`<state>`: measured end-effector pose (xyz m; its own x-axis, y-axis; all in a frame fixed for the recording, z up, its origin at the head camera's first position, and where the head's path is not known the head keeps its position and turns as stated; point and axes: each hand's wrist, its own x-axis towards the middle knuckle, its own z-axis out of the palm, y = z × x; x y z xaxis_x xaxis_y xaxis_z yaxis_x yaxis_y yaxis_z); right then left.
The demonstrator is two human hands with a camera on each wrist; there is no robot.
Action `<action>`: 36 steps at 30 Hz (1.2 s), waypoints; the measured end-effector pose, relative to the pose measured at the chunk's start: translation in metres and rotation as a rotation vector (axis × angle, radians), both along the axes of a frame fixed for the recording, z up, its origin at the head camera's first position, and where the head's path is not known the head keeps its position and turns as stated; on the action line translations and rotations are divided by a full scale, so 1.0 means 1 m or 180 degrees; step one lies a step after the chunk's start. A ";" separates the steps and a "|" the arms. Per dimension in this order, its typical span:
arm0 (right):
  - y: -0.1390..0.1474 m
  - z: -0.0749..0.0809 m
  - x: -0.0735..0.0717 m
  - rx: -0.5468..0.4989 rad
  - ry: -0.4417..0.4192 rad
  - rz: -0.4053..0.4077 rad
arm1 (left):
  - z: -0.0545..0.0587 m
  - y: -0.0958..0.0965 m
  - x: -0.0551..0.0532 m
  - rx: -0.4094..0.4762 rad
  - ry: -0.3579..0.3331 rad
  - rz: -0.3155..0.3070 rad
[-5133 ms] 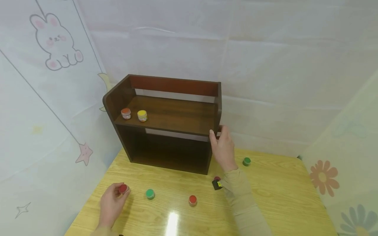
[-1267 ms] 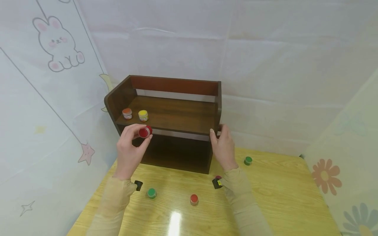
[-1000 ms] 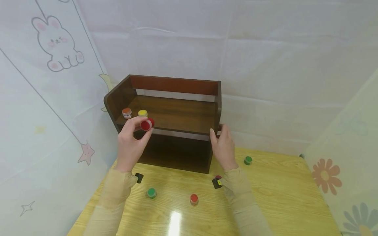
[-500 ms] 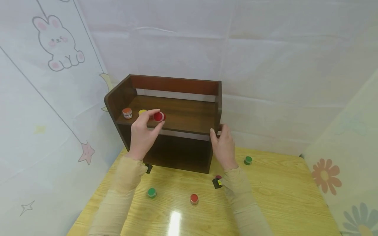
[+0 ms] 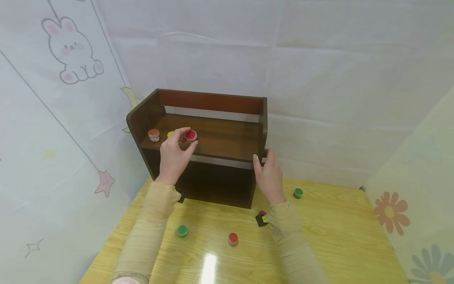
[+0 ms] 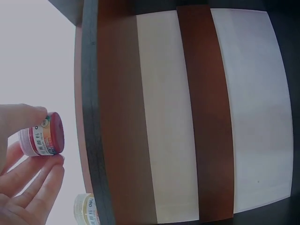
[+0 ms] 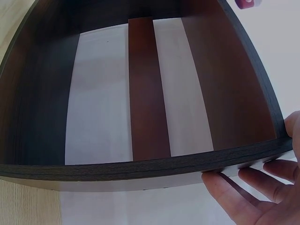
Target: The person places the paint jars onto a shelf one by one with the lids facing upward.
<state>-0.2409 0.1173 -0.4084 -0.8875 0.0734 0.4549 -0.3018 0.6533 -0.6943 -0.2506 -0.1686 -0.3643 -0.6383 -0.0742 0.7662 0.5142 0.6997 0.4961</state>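
My left hand [image 5: 175, 156] pinches a small red paint jar [image 5: 191, 135] between thumb and fingers, at the front of the bookshelf's upper board. Close up in the left wrist view, the jar [image 6: 44, 136] shows a printed label and a dark red end. An orange-lidded jar [image 5: 153, 135] stands at the board's left end. Beside it a yellow-lidded jar [image 5: 170, 134] is mostly hidden by my left hand. My right hand [image 5: 270, 177] grips the right side panel of the dark brown bookshelf [image 5: 227, 138], thumb on the front edge, fingertips [image 7: 213, 180] against the outer face.
On the wooden table [image 5: 319, 236] stand a light green jar [image 5: 182, 231], a red jar [image 5: 233, 239] and a dark green jar [image 5: 298, 193]. Another dark red jar [image 5: 262, 213] is partly hidden by the right wrist's camera. A white cloth wall [image 5: 337, 98] hangs behind the bookshelf.
My left hand has lifted the red jar from low on the left up to the upper board, moving right past the yellow jar and tilting it lately. The right hand has stayed put.
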 end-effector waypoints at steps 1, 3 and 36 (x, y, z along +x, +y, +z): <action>0.000 0.000 0.000 0.0000 -0.0001 0.0006 | 0.000 0.000 -0.001 0.0009 -0.0028 0.0016; 0.001 0.001 0.000 0.0007 -0.0008 0.0012 | -0.001 0.001 -0.002 0.0013 -0.0073 0.0065; 0.009 -0.002 0.000 0.0014 -0.0039 -0.0035 | -0.011 0.010 -0.014 -0.0183 -0.0370 0.0367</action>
